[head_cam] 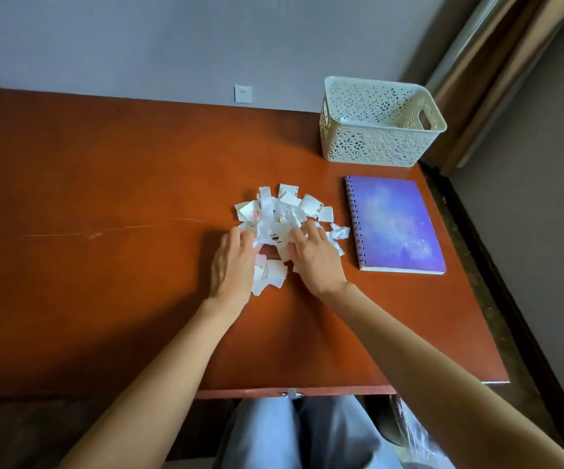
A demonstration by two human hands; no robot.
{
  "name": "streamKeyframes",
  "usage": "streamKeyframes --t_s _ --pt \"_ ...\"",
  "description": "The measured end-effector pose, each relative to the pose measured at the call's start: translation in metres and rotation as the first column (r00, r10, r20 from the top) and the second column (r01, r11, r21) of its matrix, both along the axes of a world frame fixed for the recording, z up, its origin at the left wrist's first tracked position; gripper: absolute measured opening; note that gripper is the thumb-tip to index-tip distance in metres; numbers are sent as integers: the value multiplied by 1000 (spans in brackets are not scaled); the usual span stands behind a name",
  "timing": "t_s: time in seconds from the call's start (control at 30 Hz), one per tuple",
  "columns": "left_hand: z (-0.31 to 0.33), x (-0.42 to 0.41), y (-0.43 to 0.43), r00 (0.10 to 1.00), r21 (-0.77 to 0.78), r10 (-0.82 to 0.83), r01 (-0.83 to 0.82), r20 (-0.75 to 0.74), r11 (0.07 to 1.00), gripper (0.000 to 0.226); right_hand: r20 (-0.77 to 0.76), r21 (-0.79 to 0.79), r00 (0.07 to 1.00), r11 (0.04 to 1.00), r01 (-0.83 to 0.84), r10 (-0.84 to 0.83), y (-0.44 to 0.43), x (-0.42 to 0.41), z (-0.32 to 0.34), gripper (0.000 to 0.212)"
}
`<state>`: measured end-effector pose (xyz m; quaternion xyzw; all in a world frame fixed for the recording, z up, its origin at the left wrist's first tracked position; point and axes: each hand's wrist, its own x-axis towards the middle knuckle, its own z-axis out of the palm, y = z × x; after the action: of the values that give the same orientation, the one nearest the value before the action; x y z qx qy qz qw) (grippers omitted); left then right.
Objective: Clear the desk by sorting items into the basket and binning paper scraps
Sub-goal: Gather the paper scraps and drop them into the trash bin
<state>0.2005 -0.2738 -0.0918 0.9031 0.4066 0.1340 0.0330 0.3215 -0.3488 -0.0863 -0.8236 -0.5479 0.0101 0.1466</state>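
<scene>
A heap of torn white paper scraps (282, 214) lies in the middle of the reddish-brown desk (104, 198). My left hand (234, 262) presses against the heap's left side, fingers spread. On the right side my right hand (314, 255) curls its fingers into the scraps. More scraps lie between the two palms. A purple spiral notebook (395, 225) lies flat to the right of the heap. Behind it, at the desk's far right corner, stands a cream perforated basket (372, 147); something white shows inside it.
The desk's right edge runs just past the notebook and basket, with a curtain (497, 69) beyond. A wall socket (242, 93) sits behind the desk. My knees show below the front edge, and clear plastic (416, 431) shows on the floor at lower right.
</scene>
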Motion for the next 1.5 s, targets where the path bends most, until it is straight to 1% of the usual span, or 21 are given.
streamKeyframes --t_s 0.07,0.13,0.2,0.23,0.3,0.37,0.43,0.5,0.53,0.6,0.7,0.8,0.97,1.03,1.13,1.17,1.23,1.3,1.4,1.47,1.5 --pt "7 4 0 999 -84 41 -39 20 996 39 73 50 997 999 -9 5 2 7 1 11" --pt "8 8 1 997 -88 65 -60 49 994 39 44 116 999 993 6 -11 5 13 5 5" --pt "12 11 0 993 -50 82 -78 82 996 40 -23 191 996 978 88 -85 6 21 7 17" --pt "15 14 1 992 -45 84 -80 92 996 37 -79 233 991 964 127 -111 5 25 9 21" --pt "22 16 1 986 -75 99 -90 133 993 29 -237 302 963 932 200 -129 3 31 15 22" --pt "29 19 2 971 -93 121 -104 204 990 25 -358 348 924 899 266 -135 2 36 23 25" --pt "39 23 0 950 -143 130 -92 284 985 22 -416 386 900 871 304 -130 1 41 31 29" --pt "50 31 -4 915 -246 150 -58 374 967 25 -438 409 892 858 312 -115 0 44 43 28" --pt "56 34 -6 897 -288 158 -35 412 957 26 -440 427 892 850 308 -103 -1 47 49 33" --pt "65 42 -7 859 -313 167 -8 485 950 30 -441 459 892 831 315 -95 -3 49 62 44" --pt "79 48 -11 842 -289 163 -9 514 957 34 -535 459 838 796 396 -108 -9 55 72 40" --pt "83 51 -22 818 -320 177 9 548 947 34 -627 389 769 807 443 -120 -18 59 63 41" --pt "76 55 -50 793 -436 198 93 576 895 35 -650 300 736 827 476 -189 -45 64 46 26" --pt "78 59 -64 792 -469 182 145 582 871 37 -652 316 732 808 497 -195 -58 68 44 31" --pt "81 71 -87 791 -492 157 200 592 847 38 -660 340 719 766 545 -219 -81 76 45 43" --pt "82 78 -95 776 -490 146 229 614 841 33 -653 349 719 750 562 -236 -91 79 47 42" --pt "85 92 -115 758 -475 110 282 643 834 22 -656 375 710 707 600 -255 -114 86 49 33" --pt "88 108 -140 755 -462 66 327 652 825 21 -692 401 674 638 657 -259 -141 94 48 27" --pt "84 137 -186 744 -448 -5 407 668 796 27 -723 417 625 537 734 -293 -193 107 42 32" --pt "77 158 -222 740 -456 -53 467 671 758 29 -743 410 583 465 785 -329 -231 116 33 35" --pt "72 168 -241 738 -477 -69 501 671 722 29 -752 398 558 433 809 -352 -252 120 28 36"
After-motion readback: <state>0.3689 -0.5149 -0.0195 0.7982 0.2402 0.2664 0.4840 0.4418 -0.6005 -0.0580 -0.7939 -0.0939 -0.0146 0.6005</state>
